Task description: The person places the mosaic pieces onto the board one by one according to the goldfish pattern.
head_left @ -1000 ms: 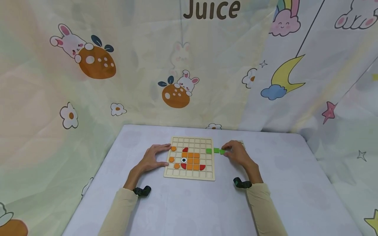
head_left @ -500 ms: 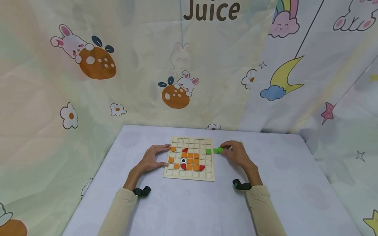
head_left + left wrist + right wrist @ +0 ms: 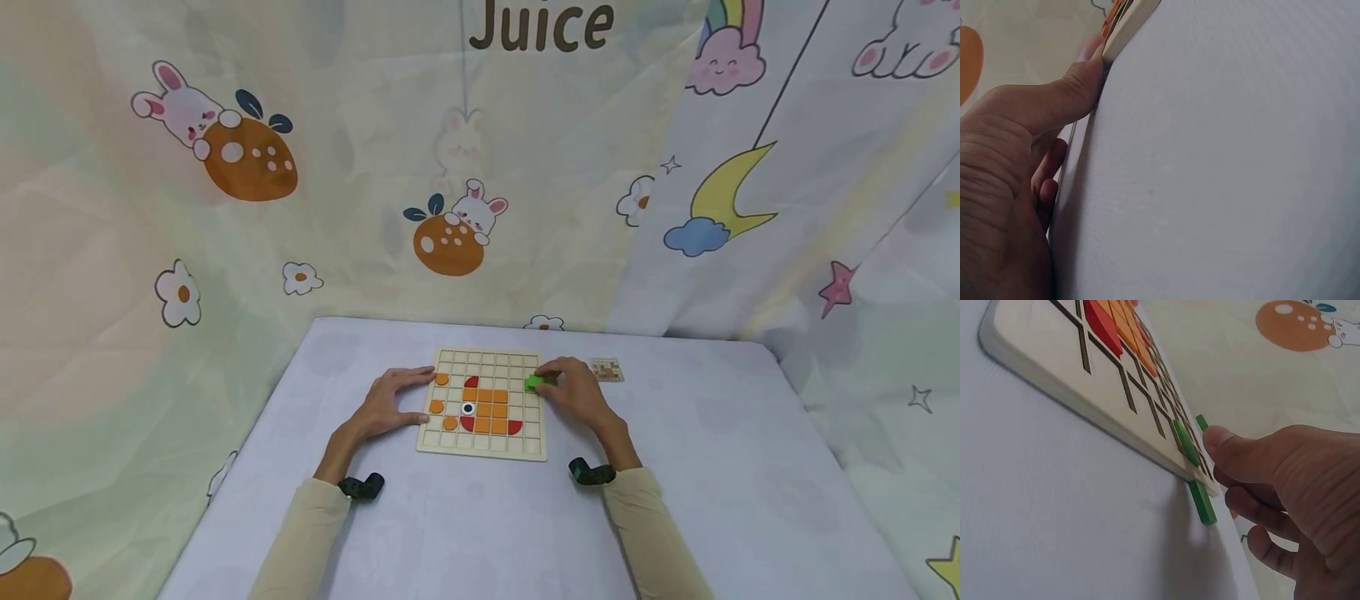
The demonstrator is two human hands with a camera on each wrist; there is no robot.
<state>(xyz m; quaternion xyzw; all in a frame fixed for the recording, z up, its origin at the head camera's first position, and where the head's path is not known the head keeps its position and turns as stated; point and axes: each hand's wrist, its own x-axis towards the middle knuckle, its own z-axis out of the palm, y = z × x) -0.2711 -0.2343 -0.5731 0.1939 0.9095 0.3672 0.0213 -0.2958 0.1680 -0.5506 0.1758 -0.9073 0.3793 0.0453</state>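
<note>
The wooden grid board [image 3: 517,402] lies on the table. My left hand [image 3: 382,404] touches its left edge with thumb and fingers spread; in the left wrist view the thumb [image 3: 1082,87] rests against the board's side. Near the board's right edge, my right hand [image 3: 577,392] pinches a green tile [image 3: 1202,422], raised at the fingertips. Below it, another green tile [image 3: 1186,442] lies on the board, and one more green tile [image 3: 1202,501] sits just off its edge. Orange square tiles [image 3: 492,410], red curved tiles [image 3: 515,427] and an eye tile [image 3: 468,409] form a shape.
Orange round tiles [image 3: 437,407] lie along the board's left side. A small patterned card [image 3: 606,370] sits on the white-covered table [image 3: 480,533], right of the board. A printed curtain [image 3: 345,208] hangs behind the table's far edge.
My right hand has lifted a green tile from the table and moved left with it to the board's right edge, uncovering the card. The left hand stays in place.
</note>
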